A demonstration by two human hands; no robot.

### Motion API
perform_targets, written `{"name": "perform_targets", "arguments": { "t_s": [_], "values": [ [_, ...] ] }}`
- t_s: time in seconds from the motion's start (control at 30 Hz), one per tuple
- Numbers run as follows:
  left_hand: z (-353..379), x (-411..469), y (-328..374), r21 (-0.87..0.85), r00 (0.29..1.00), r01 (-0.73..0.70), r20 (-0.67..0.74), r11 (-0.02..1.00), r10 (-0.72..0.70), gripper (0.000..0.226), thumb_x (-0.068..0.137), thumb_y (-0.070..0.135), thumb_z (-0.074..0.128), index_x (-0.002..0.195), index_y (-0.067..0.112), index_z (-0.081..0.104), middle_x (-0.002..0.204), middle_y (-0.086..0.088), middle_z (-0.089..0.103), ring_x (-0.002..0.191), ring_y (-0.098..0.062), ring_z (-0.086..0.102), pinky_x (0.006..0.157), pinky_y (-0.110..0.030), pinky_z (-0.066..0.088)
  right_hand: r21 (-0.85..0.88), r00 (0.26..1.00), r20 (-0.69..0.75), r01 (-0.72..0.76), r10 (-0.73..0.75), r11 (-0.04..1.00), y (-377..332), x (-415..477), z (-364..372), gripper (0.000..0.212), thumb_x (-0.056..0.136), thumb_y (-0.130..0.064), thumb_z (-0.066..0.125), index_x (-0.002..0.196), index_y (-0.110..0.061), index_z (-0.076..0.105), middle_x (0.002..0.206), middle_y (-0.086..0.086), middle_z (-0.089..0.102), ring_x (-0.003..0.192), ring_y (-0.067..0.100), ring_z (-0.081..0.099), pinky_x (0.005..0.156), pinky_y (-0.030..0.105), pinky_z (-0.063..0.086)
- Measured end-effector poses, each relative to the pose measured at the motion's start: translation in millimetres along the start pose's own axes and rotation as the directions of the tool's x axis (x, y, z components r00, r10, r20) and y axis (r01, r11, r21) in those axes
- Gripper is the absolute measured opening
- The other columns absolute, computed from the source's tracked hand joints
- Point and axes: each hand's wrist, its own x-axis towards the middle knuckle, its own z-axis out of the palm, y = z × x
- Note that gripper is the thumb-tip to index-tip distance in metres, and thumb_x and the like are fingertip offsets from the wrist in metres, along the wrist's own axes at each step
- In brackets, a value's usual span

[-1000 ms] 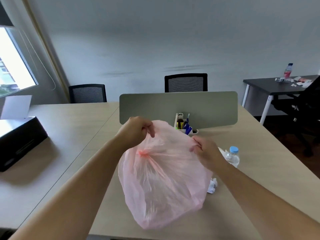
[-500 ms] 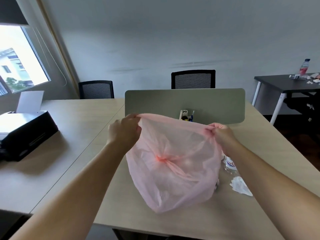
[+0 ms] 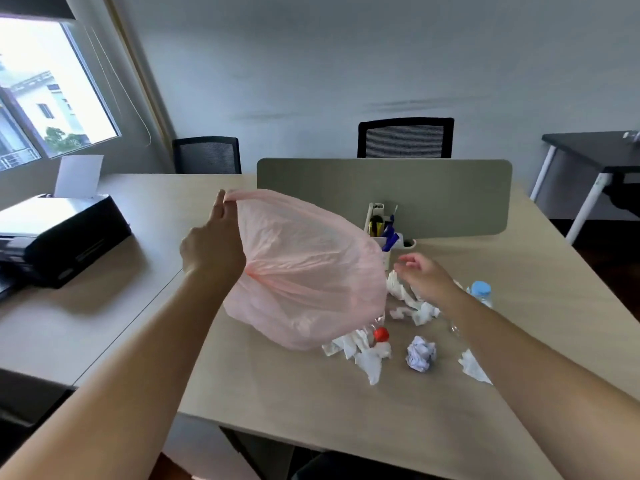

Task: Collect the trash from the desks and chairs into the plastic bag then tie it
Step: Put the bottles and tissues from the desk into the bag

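Note:
My left hand (image 3: 211,244) pinches the rim of a thin pink plastic bag (image 3: 304,275) and holds it up over the wooden desk (image 3: 284,393). My right hand (image 3: 424,275) hovers free just right of the bag, fingers loosely curled, above white crumpled tissues (image 3: 412,303). More tissues (image 3: 360,351) lie under the bag's lower edge beside a clear bottle with a red cap (image 3: 381,334). A crumpled paper ball (image 3: 420,353) and another tissue (image 3: 472,367) lie nearer to me. A bottle with a blue cap (image 3: 481,292) stands behind my right forearm.
A grey divider panel (image 3: 384,192) stands across the desk with a pen holder (image 3: 382,226) in front of it. A black printer (image 3: 59,233) sits on the left desk. Two black chairs (image 3: 405,136) stand behind. A dark table (image 3: 595,154) is at the right.
My right hand has let go of the bag's rim and dropped toward the tissues. The left hand alone keeps the bag up, and trash on the desk has come into view.

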Motion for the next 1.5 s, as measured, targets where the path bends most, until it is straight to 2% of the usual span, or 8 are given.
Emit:
{"name": "perform_targets", "arguments": {
  "t_s": [0.23, 0.33, 0.43, 0.73, 0.87, 1.1, 1.27, 1.5],
  "values": [
    [56.8, -7.4, 8.1, -0.080, 0.983, -0.013, 0.179, 0.997, 0.027, 0.082, 0.080, -0.003, 0.046, 0.149, 0.019, 0.009, 0.160, 0.014, 0.001, 0.107, -0.038, 0.058, 0.074, -0.038, 0.045, -0.620, 0.953, 0.134, -0.132, 0.270, 0.773, 93.7, -11.8, 54.4, 0.079, 0.076, -0.056, 0.063, 0.144, -0.036, 0.028, 0.151, 0.006, 0.027, 0.134, 0.031, 0.036, 0.107, 0.046, 0.035],
    [80.2, -4.5, 7.7, -0.140, 0.976, -0.076, 0.194, 0.987, 0.103, 0.082, 0.079, -0.004, 0.046, 0.149, 0.018, 0.010, 0.160, 0.008, 0.006, 0.115, -0.035, 0.054, 0.075, -0.038, 0.047, -0.720, 0.939, 0.090, -0.168, 0.331, 0.674, 129.7, -25.9, 67.9, 0.052, 0.087, -0.036, 0.058, 0.136, -0.028, 0.039, 0.141, 0.010, 0.037, 0.122, 0.031, 0.046, 0.097, 0.036, 0.043],
    [94.6, 3.6, 9.0, -0.181, 0.963, -0.123, 0.218, 0.976, 0.162, 0.079, 0.078, -0.005, 0.048, 0.147, 0.014, 0.014, 0.158, 0.000, 0.015, 0.116, -0.034, 0.053, 0.079, -0.039, 0.048, -0.623, 0.963, -0.005, -0.214, 0.270, 0.753, 125.4, -24.3, 62.7, 0.009, 0.087, -0.018, 0.057, 0.094, -0.019, 0.052, 0.112, 0.009, 0.063, 0.095, 0.025, 0.059, 0.076, 0.027, 0.046],
    [85.0, 24.7, 7.9, -0.231, 0.955, -0.149, 0.219, 0.962, 0.200, 0.075, 0.079, -0.003, 0.049, 0.145, 0.015, 0.019, 0.154, 0.000, 0.026, 0.111, -0.029, 0.055, 0.066, -0.031, 0.037, 0.208, 0.977, 0.210, -0.012, -0.032, 0.978, -55.5, 13.7, 107.5, 0.031, 0.082, -0.009, 0.071, 0.110, -0.015, 0.060, 0.103, 0.005, 0.062, 0.082, 0.016, 0.060, 0.072, 0.028, 0.056],
    [84.6, 26.4, 3.8, -0.276, 0.950, -0.142, 0.230, 0.950, 0.209, 0.074, 0.076, -0.004, 0.049, 0.143, 0.015, 0.022, 0.149, 0.001, 0.032, 0.107, -0.028, 0.055, 0.064, -0.031, 0.036, 0.040, 0.902, 0.427, 0.056, -0.067, 0.998, -54.0, 17.2, 145.2, 0.058, 0.079, -0.028, 0.075, 0.131, -0.028, 0.049, 0.118, -0.005, 0.050, 0.111, 0.013, 0.053, 0.092, 0.026, 0.047],
    [89.2, 28.3, -10.4, -0.311, 0.957, -0.126, 0.212, 0.942, 0.198, 0.073, 0.076, -0.003, 0.050, 0.141, 0.015, 0.024, 0.136, 0.001, 0.043, 0.103, -0.025, 0.052, 0.061, -0.031, 0.033, -0.235, 0.988, -0.147, -0.082, 0.048, 0.968, 13.5, 42.8, 124.8, 0.028, 0.083, -0.020, 0.065, 0.111, -0.018, 0.058, 0.111, 0.002, 0.060, 0.095, 0.018, 0.059, 0.077, 0.028, 0.047],
    [93.4, 29.0, -7.5, -0.338, 0.952, -0.133, 0.217, 0.932, 0.215, 0.075, 0.075, -0.002, 0.051, 0.142, 0.017, 0.024, 0.132, 0.003, 0.044, 0.092, -0.020, 0.045, 0.056, -0.029, 0.032, -0.395, 0.966, -0.116, -0.258, 0.231, 0.882, 56.4, 50.2, 138.6, 0.079, 0.072, -0.044, 0.073, 0.137, -0.017, 0.036, 0.130, 0.010, 0.049, 0.118, 0.030, 0.051, 0.094, 0.045, 0.048],
    [103.9, 32.0, -7.5, -0.310, 0.950, -0.115, 0.243, 0.944, 0.196, 0.076, 0.075, -0.002, 0.052, 0.142, 0.018, 0.023, 0.131, 0.002, 0.046, 0.094, -0.021, 0.046, 0.054, -0.028, 0.028, -0.387, 0.933, -0.133, -0.361, 0.336, 0.849, 83.1, 45.2, 156.9, 0.089, 0.081, -0.034, 0.071, 0.149, -0.024, 0.013, 0.134, 0.019, 0.043, 0.119, 0.036, 0.049, 0.094, 0.045, 0.048]
  ]
}}
